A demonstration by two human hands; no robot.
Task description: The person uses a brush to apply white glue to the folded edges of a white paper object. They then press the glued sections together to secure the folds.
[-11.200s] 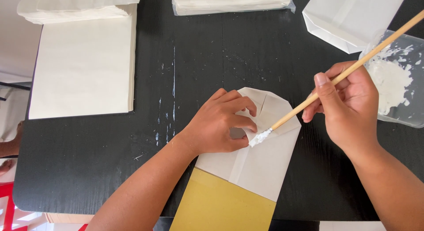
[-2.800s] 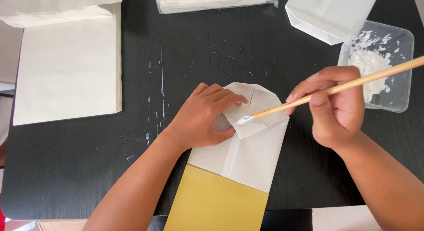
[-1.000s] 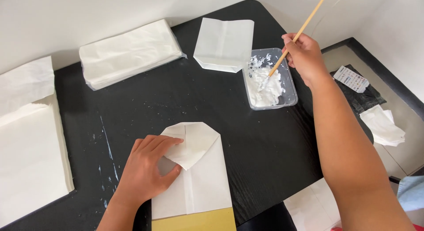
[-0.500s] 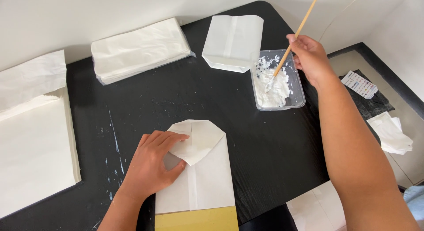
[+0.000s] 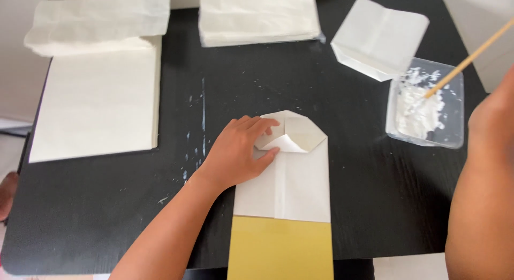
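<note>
Black worktop (image 5: 348, 205) is filling most of the frame, with stacks of white paper stock lying along its upper edge.

Left hand (image 5: 235, 151) is lying flat, fingers spread, on the white paper bag (image 5: 292, 186) at the centre of the frame and pinning its left side; it is pressing down, not gripping. The bag's upper end is folded into a pointed bottom with one flap (image 5: 281, 143) standing open beside the fingertips. Its lower end is overlapping a yellow sheet (image 5: 281, 250) at the bottom of the frame.

Right hand (image 5: 495, 119) is entering at the right edge, only partly in view; it appears closed around a thin wooden brush stick (image 5: 471, 57), though the fingers themselves are not visible. The stick's tip is resting in the white paste inside the clear plastic tray (image 5: 455, 138) at the right of the frame.

Progress, as judged: the bottom folds are formed, but the open flap indicates sealing is not complete. Paste is being loaded; applying it and pressing the flap shut appear to remain.

A large stack of flat white bags (image 5: 96, 98) is lying at upper left, another white stack (image 5: 257, 15) at upper centre, and a single folded white bag (image 5: 377, 36) just above the tray. Dried paste specks (image 5: 202, 114) are marking the worktop left of centre.
</note>
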